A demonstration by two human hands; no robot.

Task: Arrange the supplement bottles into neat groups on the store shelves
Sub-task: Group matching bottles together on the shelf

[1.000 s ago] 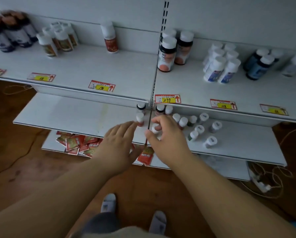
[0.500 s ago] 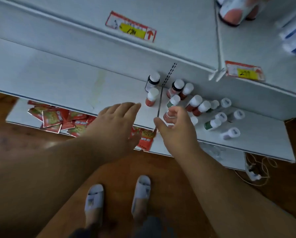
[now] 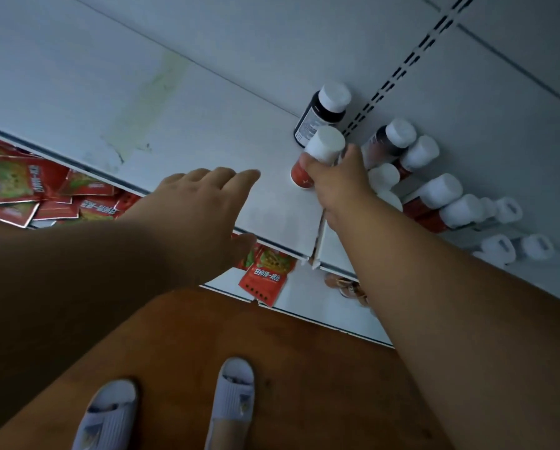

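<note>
- Right hand (image 3: 338, 183) grips red bottle (image 3: 317, 160) by its body, on shelf (image 3: 207, 125), just in front of dark bottle (image 3: 320, 116).
- Left hand (image 3: 204, 206) hovers beside it, fingers straight, holding nothing.

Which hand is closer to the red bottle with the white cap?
Right. The right hand grips the red bottle; the left hand is open to its left, not touching.

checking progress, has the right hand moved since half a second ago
Yes. The right hand has crossed leftward over the seam between shelf panels and now grips the small red white-capped bottle beside the dark white-capped bottle.
</note>
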